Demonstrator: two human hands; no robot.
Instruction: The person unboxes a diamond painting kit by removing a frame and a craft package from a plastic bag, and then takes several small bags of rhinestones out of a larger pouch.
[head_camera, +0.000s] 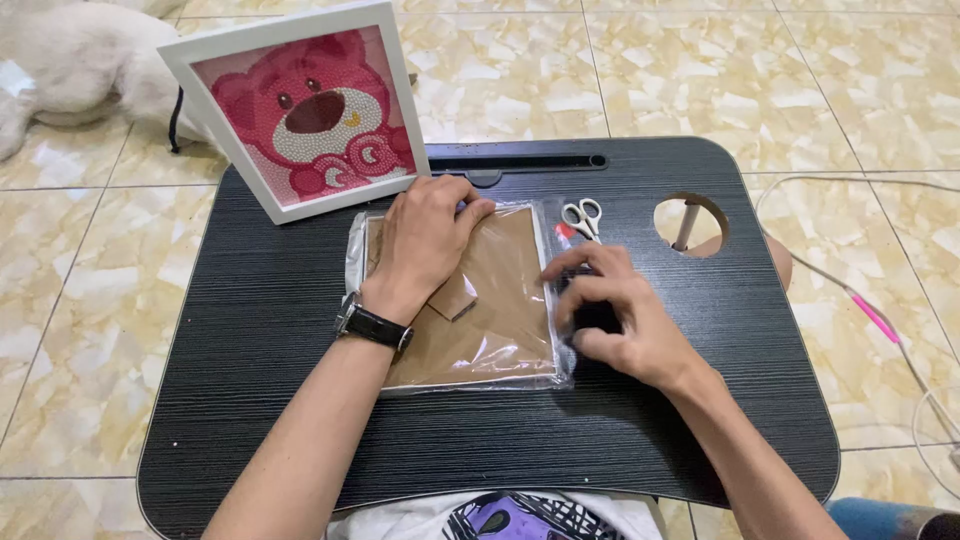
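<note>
A flat brown cardboard backing in a clear plastic sleeve (500, 320) lies in the middle of a black lap table (250, 330). My left hand (425, 240), with a black wristwatch, presses flat on the sleeve's upper left part. My right hand (615, 315) is curled at the sleeve's right edge and grips a small dark object that its fingers mostly hide. Small white-handled scissors (582, 215) lie just above my right hand, beside a small red-tipped item. A white-framed picture of a pink bear (305, 105) leans at the table's back left.
The table has a round cup hole (690, 225) at its right and a slot (515, 160) along the back edge. A white plush toy (70, 60) lies on the tiled floor at top left. Cables, one pink (875, 318), run across the floor on the right.
</note>
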